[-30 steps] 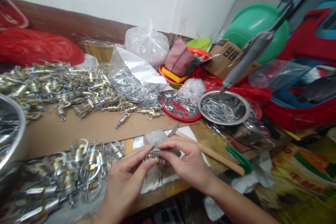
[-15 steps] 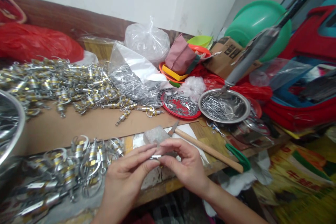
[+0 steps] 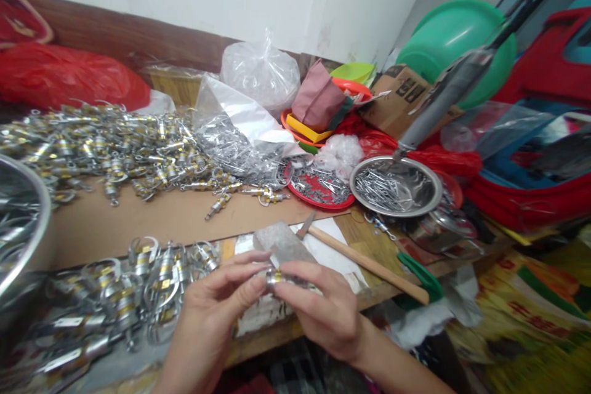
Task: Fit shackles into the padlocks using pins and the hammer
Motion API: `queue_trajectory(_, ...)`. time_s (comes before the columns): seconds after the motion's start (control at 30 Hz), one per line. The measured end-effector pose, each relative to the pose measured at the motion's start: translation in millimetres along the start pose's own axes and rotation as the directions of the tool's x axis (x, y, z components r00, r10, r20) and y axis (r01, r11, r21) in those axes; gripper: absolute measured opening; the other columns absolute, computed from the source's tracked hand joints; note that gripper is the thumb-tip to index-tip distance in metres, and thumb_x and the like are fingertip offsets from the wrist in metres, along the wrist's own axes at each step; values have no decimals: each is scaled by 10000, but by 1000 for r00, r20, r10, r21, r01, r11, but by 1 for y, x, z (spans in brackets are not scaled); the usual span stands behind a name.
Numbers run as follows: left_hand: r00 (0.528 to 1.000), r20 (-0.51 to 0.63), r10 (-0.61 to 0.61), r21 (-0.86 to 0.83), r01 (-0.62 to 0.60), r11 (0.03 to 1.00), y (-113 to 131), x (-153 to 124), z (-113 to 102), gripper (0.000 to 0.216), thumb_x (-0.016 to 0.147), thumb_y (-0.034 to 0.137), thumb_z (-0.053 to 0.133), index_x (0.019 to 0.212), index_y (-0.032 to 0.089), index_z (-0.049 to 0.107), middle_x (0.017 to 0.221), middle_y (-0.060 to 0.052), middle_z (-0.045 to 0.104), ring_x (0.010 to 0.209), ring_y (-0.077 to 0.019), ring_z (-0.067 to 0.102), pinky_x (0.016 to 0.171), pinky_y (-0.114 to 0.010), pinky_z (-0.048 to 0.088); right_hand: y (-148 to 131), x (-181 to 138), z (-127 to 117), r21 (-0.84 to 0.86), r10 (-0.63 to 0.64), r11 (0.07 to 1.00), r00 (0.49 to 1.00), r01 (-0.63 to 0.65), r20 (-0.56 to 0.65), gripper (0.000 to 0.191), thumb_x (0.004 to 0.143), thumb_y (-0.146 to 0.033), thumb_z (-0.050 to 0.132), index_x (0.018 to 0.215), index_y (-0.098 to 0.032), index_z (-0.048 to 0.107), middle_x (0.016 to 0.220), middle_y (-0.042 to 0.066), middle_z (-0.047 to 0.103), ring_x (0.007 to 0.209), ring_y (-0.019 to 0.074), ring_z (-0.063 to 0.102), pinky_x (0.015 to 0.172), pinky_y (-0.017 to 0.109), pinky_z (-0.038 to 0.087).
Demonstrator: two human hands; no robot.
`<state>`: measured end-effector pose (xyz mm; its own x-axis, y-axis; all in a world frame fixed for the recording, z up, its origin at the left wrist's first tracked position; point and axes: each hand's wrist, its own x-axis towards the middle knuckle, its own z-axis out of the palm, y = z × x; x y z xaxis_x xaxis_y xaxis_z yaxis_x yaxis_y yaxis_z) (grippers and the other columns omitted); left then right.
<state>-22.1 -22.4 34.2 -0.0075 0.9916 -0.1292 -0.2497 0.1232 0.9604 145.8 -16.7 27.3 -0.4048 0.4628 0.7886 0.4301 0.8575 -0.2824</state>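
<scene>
Well beyond gripped clasp (image 3: 276, 275), pin-filled bowl (image 3: 427, 188)

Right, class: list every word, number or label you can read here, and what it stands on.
Nothing reads clearly.
Cardboard box: dark printed marks, too blurred to read.
Yellow sack: red characters, too blurred to read.
Metal fitting between left hand and right hand: no lettering visible.

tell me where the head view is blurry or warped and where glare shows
Head view: fairly sharp at the centre, where the left hand and right hand pinch a small metal part; edges smear and stretch, as on the yellow sack lower right and the steel bowl at left; soft highlights on the clear plastic bag and steel dish; no hard shadows.
</scene>
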Motion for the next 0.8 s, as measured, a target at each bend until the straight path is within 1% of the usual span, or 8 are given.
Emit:
queue_trajectory(0.17, 998, 22, 58, 277, -61, 959, 9, 3, -2, 80, 667, 298, 676, 668, 231, 720, 950, -34, 696, 970, -209, 590, 836, -279, 448, 5, 12, -15, -119, -267, 951, 952, 286, 152, 166, 827, -86, 505, 906, -79, 651, 921, 104, 688, 943, 190, 605, 789, 276, 515)
queue_trajectory(0.23, 997, 60, 41, 331, -59, 942, 14, 4, -3, 93, 667, 304, 667, 652, 227, 717, 926, -41, 699, 935, -216, 603, 839, -297, 445, 7, 15, -17, -122, -310, 935, 936, 332, 168, 152, 812, -79, 527, 885, -77, 660, 907, 93, 697, 927, 192, 613, 791, 276, 515)
queue_trajectory(0.3, 994, 104, 46, 384, -83, 919, 18, 5, -3, 102, 672, 298, 654, 633, 226, 714, 922, -44, 699, 931, -222, 606, 861, -312, 429, 9, 15, -16, -105, -298, 942, 939, 318, 171, 154, 807, -80, 535, 894, -77, 662, 923, 102, 695, 920, 193, 616, 779, 277, 518)
queue_trajectory(0.43, 985, 156, 77, 420, -136, 897, 24, 4, -4, 101, 673, 280, 644, 629, 226, 718, 939, -42, 700, 930, -221, 609, 860, -302, 424, 12, 5, -7, -74, -196, 977, 979, 199, 50, 184, 817, -88, 503, 916, -93, 658, 945, 138, 681, 872, 188, 624, 695, 282, 522)
queue_trajectory(0.5, 986, 157, 47, 397, -107, 911, 24, 3, -2, 101, 675, 273, 646, 629, 219, 718, 888, -36, 715, 889, -212, 624, 818, -278, 442, 11, 0, -3, -77, -137, 988, 991, 137, 6, 200, 798, -72, 504, 923, -114, 655, 937, 131, 680, 798, 171, 630, 634, 272, 512)
queue_trajectory(0.63, 995, 90, -32, 303, 4, 953, 15, 3, 2, 105, 656, 297, 679, 652, 202, 722, 661, -8, 717, 685, -179, 635, 660, -246, 474, 2, -3, -1, -74, 31, 997, 999, -29, 21, 286, 766, -32, 489, 955, -172, 649, 861, 78, 683, 691, 139, 621, 579, 245, 489)
queue_trajectory(0.73, 997, 1, -74, 193, 72, 979, 4, 2, 6, 161, 627, 331, 710, 682, 180, 721, 667, -16, 721, 694, -183, 637, 671, -251, 483, -4, -3, -1, 33, 232, 971, 969, -235, 87, 278, 788, -69, 497, 978, -197, 654, 796, 58, 674, 680, 133, 619, 595, 229, 492)
queue_trajectory(0.8, 995, -24, -101, 129, 103, 986, -3, 0, 9, 237, 640, 350, 704, 803, 178, 707, 729, -22, 723, 741, -188, 645, 714, -261, 490, -9, -5, -2, 95, 339, 931, 932, -352, 131, 224, 794, -121, 536, 964, -182, 668, 751, 60, 670, 649, 134, 615, 580, 220, 488)
